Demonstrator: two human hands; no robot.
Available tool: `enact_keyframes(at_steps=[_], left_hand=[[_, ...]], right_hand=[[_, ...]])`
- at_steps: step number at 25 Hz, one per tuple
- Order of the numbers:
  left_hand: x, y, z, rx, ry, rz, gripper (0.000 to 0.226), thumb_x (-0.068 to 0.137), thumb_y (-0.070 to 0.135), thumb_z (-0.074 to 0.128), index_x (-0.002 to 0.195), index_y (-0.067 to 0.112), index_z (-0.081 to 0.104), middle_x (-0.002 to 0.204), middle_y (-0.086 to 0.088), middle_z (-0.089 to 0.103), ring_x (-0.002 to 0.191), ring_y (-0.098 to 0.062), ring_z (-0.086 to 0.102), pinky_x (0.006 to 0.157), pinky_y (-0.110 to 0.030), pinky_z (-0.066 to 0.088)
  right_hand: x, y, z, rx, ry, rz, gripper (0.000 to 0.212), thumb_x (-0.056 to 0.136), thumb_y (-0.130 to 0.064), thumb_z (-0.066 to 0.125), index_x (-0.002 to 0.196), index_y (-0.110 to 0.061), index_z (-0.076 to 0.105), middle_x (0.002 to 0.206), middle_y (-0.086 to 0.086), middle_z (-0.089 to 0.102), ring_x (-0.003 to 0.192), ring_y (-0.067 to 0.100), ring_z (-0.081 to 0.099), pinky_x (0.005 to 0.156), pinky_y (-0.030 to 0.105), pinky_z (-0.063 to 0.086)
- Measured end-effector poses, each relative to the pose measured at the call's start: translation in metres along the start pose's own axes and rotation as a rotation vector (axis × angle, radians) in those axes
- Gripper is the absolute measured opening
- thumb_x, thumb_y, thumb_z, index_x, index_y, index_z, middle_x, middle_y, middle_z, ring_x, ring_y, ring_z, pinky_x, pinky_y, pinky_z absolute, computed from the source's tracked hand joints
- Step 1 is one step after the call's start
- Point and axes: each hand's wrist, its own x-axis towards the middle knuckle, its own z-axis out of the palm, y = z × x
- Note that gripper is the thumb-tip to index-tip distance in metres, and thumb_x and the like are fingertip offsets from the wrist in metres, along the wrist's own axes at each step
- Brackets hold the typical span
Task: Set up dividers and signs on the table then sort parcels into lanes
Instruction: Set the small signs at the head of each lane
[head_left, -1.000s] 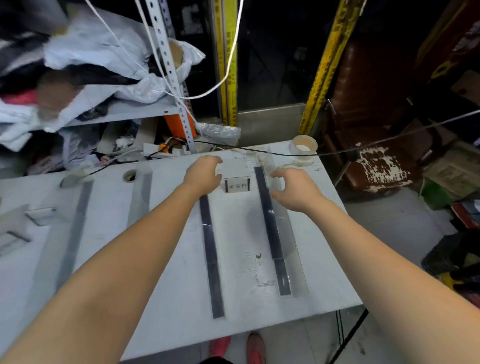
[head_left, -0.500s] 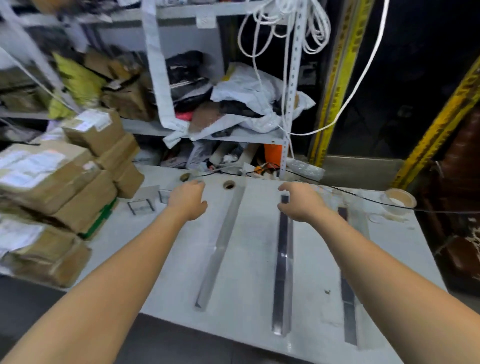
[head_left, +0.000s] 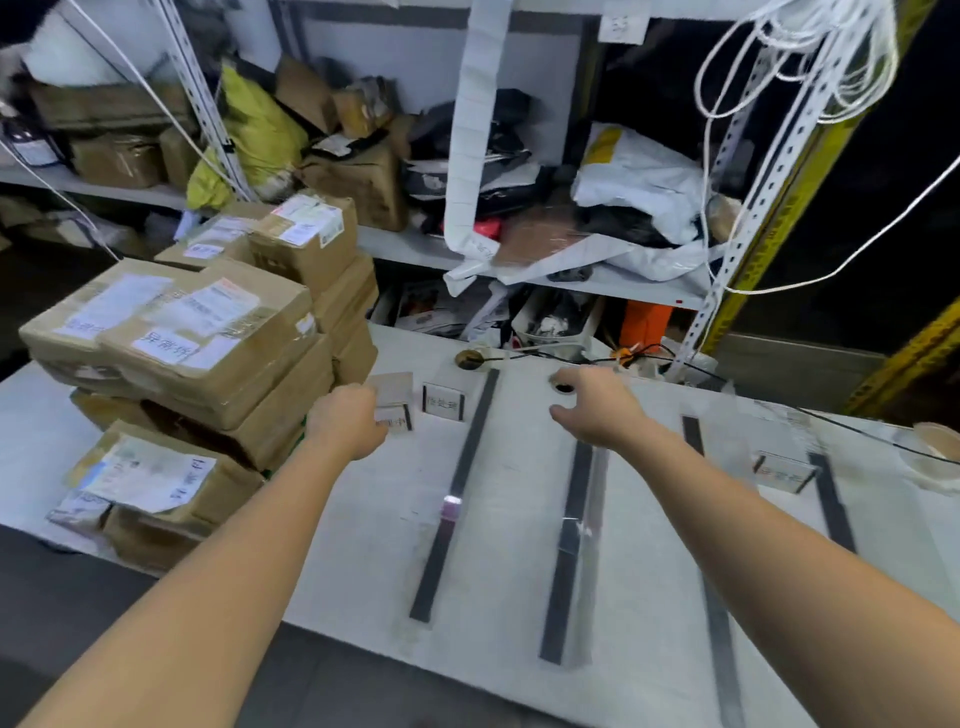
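Note:
Several clear dividers with dark bases lie lengthwise on the white table (head_left: 363, 545): one (head_left: 457, 493) left of centre, one (head_left: 574, 540) in the middle, others further right. My left hand (head_left: 345, 421) reaches a small clear sign stand (head_left: 395, 410) by the parcels, fingers at its edge; the grip is hidden. A second sign (head_left: 443, 402) stands just right of it. A third sign (head_left: 782, 470) stands between the right dividers. My right hand (head_left: 592, 405) hovers with loose fingers over the middle divider's far end, holding nothing. Stacked cardboard parcels (head_left: 208, 332) fill the table's left.
Behind the table, metal shelving (head_left: 426, 244) holds bags and boxes. White cords (head_left: 800, 57) hang at the upper right. A black cable (head_left: 857, 428) crosses the far table edge. A tape roll (head_left: 935, 447) sits at the far right. Two round holes (head_left: 470, 359) mark the tabletop.
My view has swung left from the right lanes to the parcel stack. My left hand has moved to the sign stands beside the parcels; my right hand has followed to the middle divider.

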Motion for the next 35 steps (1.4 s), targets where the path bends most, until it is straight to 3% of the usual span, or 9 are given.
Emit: enact_keyframes(at_steps=[5,11,15,22,25,27,32,35], left_hand=[[0.029,-0.051,0.026,-0.151,-0.042,0.024,0.028,0.091,0.03,0.064,0.115,0.015,0.063,0.114,-0.011,0.065,0.101,-0.033,0.064,0.074,-0.037,0.055],[0.055,-0.074,0.053,-0.172,-0.167,0.029,0.052,0.096,0.032,0.059,0.142,0.011,0.05,0.139,-0.013,0.054,0.125,-0.033,0.054,0.097,-0.044,0.051],[0.07,-0.084,0.072,-0.178,-0.205,-0.031,0.058,0.096,0.034,0.059,0.147,0.011,0.045,0.143,-0.013,0.051,0.13,-0.032,0.051,0.1,-0.044,0.05],[0.096,-0.081,0.077,-0.194,-0.179,-0.065,0.05,0.098,0.031,0.057,0.143,0.012,0.048,0.138,-0.009,0.055,0.126,-0.031,0.055,0.095,-0.043,0.052],[0.108,-0.081,0.081,-0.275,-0.169,-0.05,0.047,0.097,0.027,0.06,0.14,0.009,0.052,0.135,-0.011,0.058,0.124,-0.032,0.056,0.094,-0.045,0.053],[0.114,-0.081,0.085,-0.341,-0.145,-0.047,0.045,0.094,0.024,0.064,0.134,0.007,0.056,0.13,-0.013,0.062,0.121,-0.032,0.058,0.093,-0.045,0.052],[0.116,-0.077,0.083,-0.443,-0.142,-0.024,0.052,0.091,0.024,0.072,0.14,0.014,0.057,0.128,-0.008,0.065,0.12,-0.029,0.061,0.096,-0.044,0.054],[0.119,-0.079,0.07,-0.45,-0.11,0.026,0.036,0.087,0.02,0.076,0.122,0.016,0.069,0.107,-0.006,0.071,0.102,-0.028,0.066,0.082,-0.039,0.056]], right_hand=[[0.046,-0.075,0.042,-0.018,-0.041,-0.054,0.039,0.092,-0.023,0.067,0.131,-0.019,0.066,0.137,0.002,0.064,0.129,0.023,0.056,0.105,0.04,0.048],[0.111,-0.118,0.102,0.003,-0.112,-0.132,0.038,0.093,-0.012,0.066,0.13,-0.019,0.067,0.134,0.004,0.065,0.124,0.026,0.059,0.103,0.042,0.051],[0.151,-0.129,0.151,0.018,-0.217,-0.18,0.038,0.093,-0.013,0.065,0.13,-0.02,0.066,0.131,0.004,0.066,0.12,0.027,0.06,0.097,0.04,0.052],[0.193,-0.144,0.205,0.014,-0.298,-0.2,0.042,0.097,-0.007,0.057,0.137,-0.02,0.061,0.136,0.007,0.063,0.125,0.03,0.057,0.098,0.042,0.052],[0.199,-0.144,0.217,-0.002,-0.335,-0.173,0.033,0.097,-0.008,0.054,0.123,-0.019,0.069,0.118,0.01,0.07,0.109,0.034,0.064,0.079,0.038,0.054],[0.2,-0.143,0.22,0.004,-0.332,-0.155,0.027,0.097,-0.009,0.054,0.112,-0.02,0.073,0.105,0.01,0.072,0.099,0.033,0.066,0.068,0.034,0.046],[0.191,-0.146,0.209,0.045,-0.268,-0.147,0.02,0.098,-0.013,0.058,0.104,-0.021,0.075,0.093,0.003,0.072,0.092,0.027,0.064,0.063,0.032,0.043],[0.186,-0.155,0.188,0.068,-0.238,-0.156,0.019,0.096,-0.015,0.059,0.105,-0.023,0.074,0.095,0.001,0.072,0.091,0.026,0.062,0.067,0.036,0.049]])
